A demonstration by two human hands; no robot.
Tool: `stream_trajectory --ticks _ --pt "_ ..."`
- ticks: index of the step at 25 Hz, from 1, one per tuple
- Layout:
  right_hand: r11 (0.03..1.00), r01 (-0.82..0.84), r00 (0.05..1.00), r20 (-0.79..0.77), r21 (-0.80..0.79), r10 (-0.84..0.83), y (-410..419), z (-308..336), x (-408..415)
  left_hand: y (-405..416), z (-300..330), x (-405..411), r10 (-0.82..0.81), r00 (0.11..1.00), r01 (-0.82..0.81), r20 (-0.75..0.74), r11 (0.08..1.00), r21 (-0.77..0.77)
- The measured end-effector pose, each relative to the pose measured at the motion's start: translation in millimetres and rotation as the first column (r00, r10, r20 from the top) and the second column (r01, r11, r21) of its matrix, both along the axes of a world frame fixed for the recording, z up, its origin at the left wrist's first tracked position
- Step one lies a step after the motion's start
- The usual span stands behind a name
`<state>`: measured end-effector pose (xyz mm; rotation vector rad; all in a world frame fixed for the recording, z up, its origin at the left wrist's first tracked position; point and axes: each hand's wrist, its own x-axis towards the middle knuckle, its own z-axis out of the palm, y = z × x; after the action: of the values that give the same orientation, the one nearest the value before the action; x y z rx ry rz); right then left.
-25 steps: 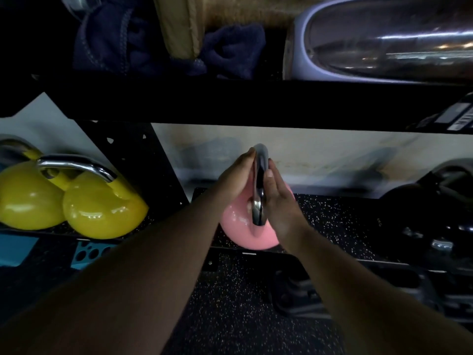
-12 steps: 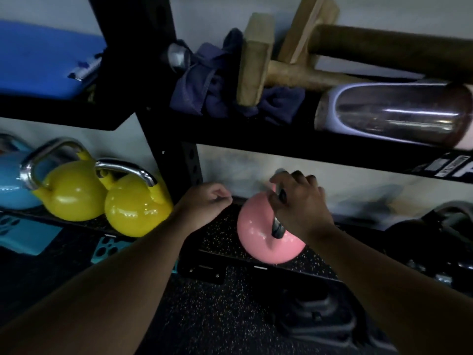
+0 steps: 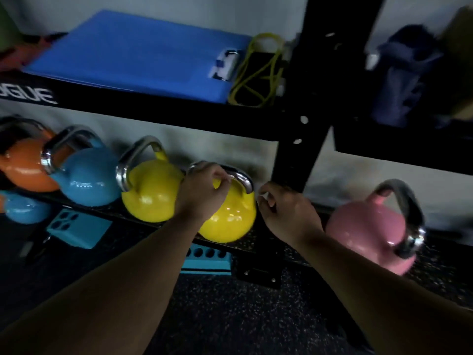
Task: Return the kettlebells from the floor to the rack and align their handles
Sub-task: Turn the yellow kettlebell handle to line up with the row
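Observation:
A row of kettlebells stands on the low black rack shelf: orange, blue, yellow, a second yellow kettlebell, then, past the black upright, a pink kettlebell. My left hand is closed around the chrome handle of the second yellow kettlebell. My right hand hovers just right of that bell, fingers curled and holding nothing. The pink kettlebell stands alone with its handle turned edge-on toward me.
A black upright post splits the shelf between the yellow and pink bells. Above lie a blue mat, a yellow band and a dark blue cloth. Teal blocks and a small blue kettlebell sit on the speckled floor.
My right hand let go of the pink kettlebell's handle and moved left. My left hand reached over and took the yellow kettlebell's handle. The view swung left.

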<state>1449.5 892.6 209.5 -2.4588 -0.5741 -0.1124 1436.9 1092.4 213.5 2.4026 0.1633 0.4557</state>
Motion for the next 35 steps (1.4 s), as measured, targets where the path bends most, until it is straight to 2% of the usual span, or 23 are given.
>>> stream_trajectory --ticks 2,4,5,7,9,12,14,16,19,24,26,30,32,35 --pt "0.995 -0.002 1.000 -0.016 0.098 0.003 43.4 -7.3 8.6 33.1 -5.0 12.3 0.166 0.986 -0.167 -0.032 0.986 -0.010" --pt "0.997 0.044 0.999 0.028 0.067 -0.046 68.8 -19.5 24.3 41.6 -12.1 21.2 0.247 0.958 -0.269 -0.149 0.951 -0.154" --pt "0.995 0.090 0.996 -0.004 0.042 -0.090 79.9 -25.7 34.8 43.1 -18.3 26.6 0.250 0.936 -0.308 -0.246 0.922 -0.235" --pt "0.987 0.162 0.971 -0.174 -0.019 -0.163 92.4 -34.7 55.6 37.2 -32.2 36.8 0.217 0.890 -0.373 -0.401 0.853 -0.366" --pt "0.984 0.175 0.943 -0.286 -0.018 -0.172 97.9 -39.9 67.6 27.8 -45.2 41.8 0.199 0.877 -0.407 -0.436 0.790 -0.458" --pt "0.963 0.265 0.938 -0.245 0.049 -0.246 95.7 -40.5 58.5 25.1 -50.8 47.8 0.192 0.922 -0.354 -0.337 0.770 -0.531" --pt "0.942 0.308 0.933 -0.236 0.130 -0.272 94.0 -45.6 39.6 36.9 -53.2 61.3 0.060 0.954 -0.229 -0.294 0.781 -0.582" --pt "0.925 0.308 0.916 -0.331 0.224 -0.225 86.9 -47.3 25.6 41.2 -56.7 70.0 -0.065 0.945 -0.152 -0.320 0.781 -0.606" --pt "0.851 0.356 0.847 -0.519 0.387 -0.118 85.4 -39.0 30.8 35.0 -64.5 71.3 -0.113 0.937 -0.124 -0.330 0.776 -0.619" --pt "0.674 0.430 0.816 -0.578 0.600 -0.007 123.7 -46.6 22.0 46.9 -67.8 101.9 -0.183 0.935 -0.052 -0.303 0.775 -0.630" --pt "0.618 0.479 0.802 -0.598 0.623 -0.019 134.8 -48.7 19.3 49.6 -69.5 107.6 -0.231 0.927 -0.019 -0.295 0.757 -0.653" --pt "0.538 0.535 0.796 -0.603 0.652 -0.060 145.0 -47.3 25.3 45.6 -69.9 110.0 -0.228 0.926 -0.018 -0.301 0.769 -0.639" --pt "0.477 0.558 0.780 -0.625 0.679 -0.022 154.7 -48.3 23.2 48.7 -67.9 116.0 -0.219 0.927 -0.019 -0.305 0.784 -0.620" --pt "0.441 0.576 0.758 -0.651 0.688 0.026 167.8 -47.9 22.3 56.4 -68.9 125.5 -0.250 0.918 0.016 -0.309 0.800 -0.600"
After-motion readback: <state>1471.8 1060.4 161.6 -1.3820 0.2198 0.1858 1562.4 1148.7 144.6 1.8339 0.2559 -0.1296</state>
